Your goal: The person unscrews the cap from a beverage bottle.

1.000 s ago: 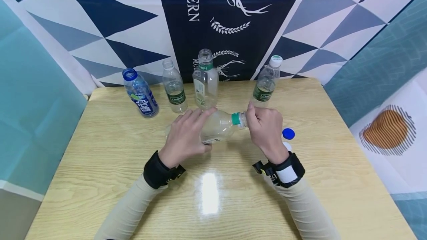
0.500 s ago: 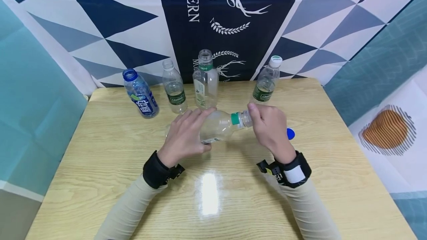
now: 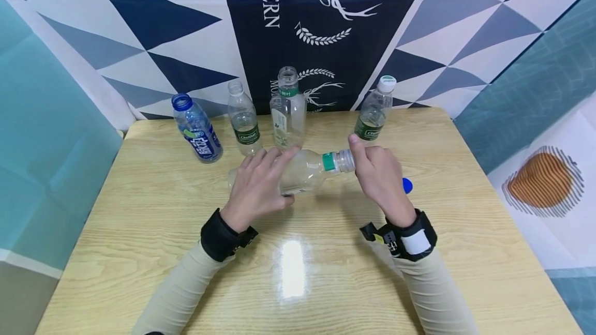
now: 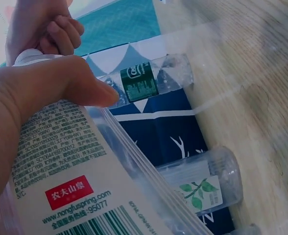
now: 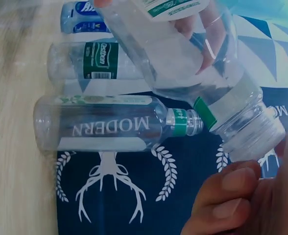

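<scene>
The right hand [image 3: 379,173] has shifted right, baring more threaded neck [image 3: 346,161] on the sideways, central Nongfu Spring bottle [image 3: 307,168], judged uncapped. The left hand [image 3: 256,177] clamps it; right fingers curled, hold unclear.

We count one translucent blue plastic bottle with a printed blue label [image 3: 197,136], two small clear plastic bottles with dark green labels [image 3: 244,123] [image 3: 373,110], and two clear plastic bottles with bright green neck bands [image 3: 288,110] [image 3: 304,169]; this makes five. We see two round plastic caps: one white cap [image 3: 387,84] and one blue cap [image 3: 407,185]. We also count two bare hands [image 3: 256,185] [image 3: 379,174], two black wrist straps [image 3: 218,235] [image 3: 412,234] and one light wooden table [image 3: 163,211].
</scene>
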The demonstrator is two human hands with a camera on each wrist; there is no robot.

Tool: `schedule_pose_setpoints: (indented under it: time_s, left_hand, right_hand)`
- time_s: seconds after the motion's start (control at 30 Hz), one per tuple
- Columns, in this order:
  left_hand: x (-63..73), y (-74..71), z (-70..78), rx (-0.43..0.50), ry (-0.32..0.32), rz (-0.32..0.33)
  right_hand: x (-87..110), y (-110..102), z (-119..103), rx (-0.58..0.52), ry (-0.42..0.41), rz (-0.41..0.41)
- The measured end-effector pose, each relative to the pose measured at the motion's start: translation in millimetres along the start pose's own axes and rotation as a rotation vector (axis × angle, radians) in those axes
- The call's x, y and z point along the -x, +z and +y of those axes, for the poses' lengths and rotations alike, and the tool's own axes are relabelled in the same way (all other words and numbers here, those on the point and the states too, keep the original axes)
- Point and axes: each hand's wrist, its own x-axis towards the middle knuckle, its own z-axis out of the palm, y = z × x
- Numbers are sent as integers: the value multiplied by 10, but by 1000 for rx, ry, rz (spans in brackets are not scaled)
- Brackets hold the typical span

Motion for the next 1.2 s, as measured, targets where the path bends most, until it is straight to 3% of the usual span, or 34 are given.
schedule_pose_setpoints:
  time_s: [0.17,0.4,0.57,0.77,1.0,1.2]
  left_hand:
    - [1,9,-15,2,11,-9]
    - [-2,-5,-41,144,-60,-119]
    - [-7,1,-34,188,-77,-149]
    - [-16,27,-16,155,-59,-130]
    - [-11,35,-5,91,-23,-58]
    - [-6,31,-8,69,-20,-38]
  right_hand:
    - [-13,-2,8,-17,-60,-50]
    - [-9,-109,40,13,-239,-104]
    - [-1,-137,41,-83,-277,-97]
    - [-22,-60,27,-201,-211,-29]
    - [-26,-43,24,-69,-48,-28]
    - [-27,-59,16,-74,-51,-58]
